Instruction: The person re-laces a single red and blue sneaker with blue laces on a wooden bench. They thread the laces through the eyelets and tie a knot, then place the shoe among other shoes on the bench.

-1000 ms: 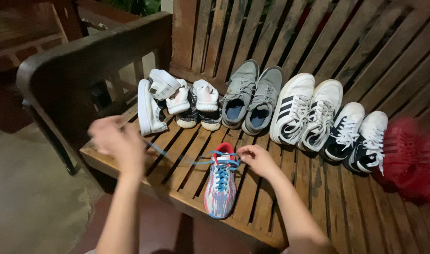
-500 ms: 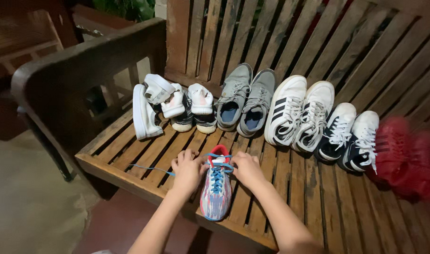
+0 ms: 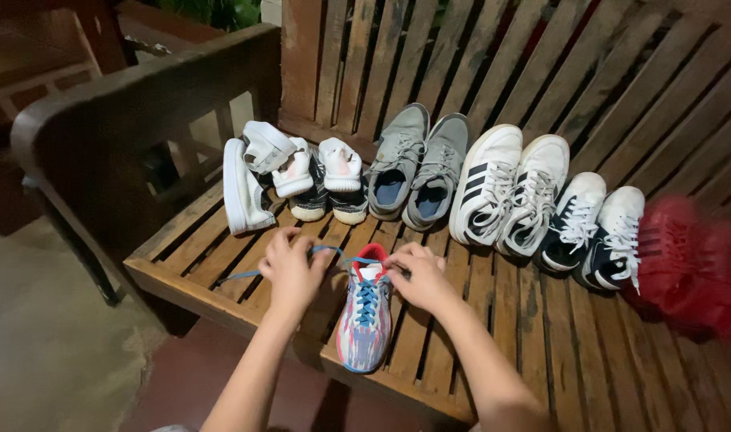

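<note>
Working nearest the front edge of the wooden desk, we have both hands at the collar of a small pink, white and blue shoe whose toe points back toward us. Our left hand is closed, pinching one run of the blue lace, and the loose tail of that lace trails off to the left across the slats. Our right hand is curled at the other side of the collar, fingers bent onto the lace there, though we cannot tell how firmly it grips. We judge that the risks sit here: the shoe rests close to the desk's front edge, so a hard tug could slide it off, and the trailing tail could drop into a gap between slats and snag. Uneven pulling might also leave one end short. Farther back, against the slatted backrest, stands a row of shoes well apart from our hands: small white shoes, a grey pair, a white pair with black stripes, a black-and-white pair, and blurred red shoes at the far right.
</note>
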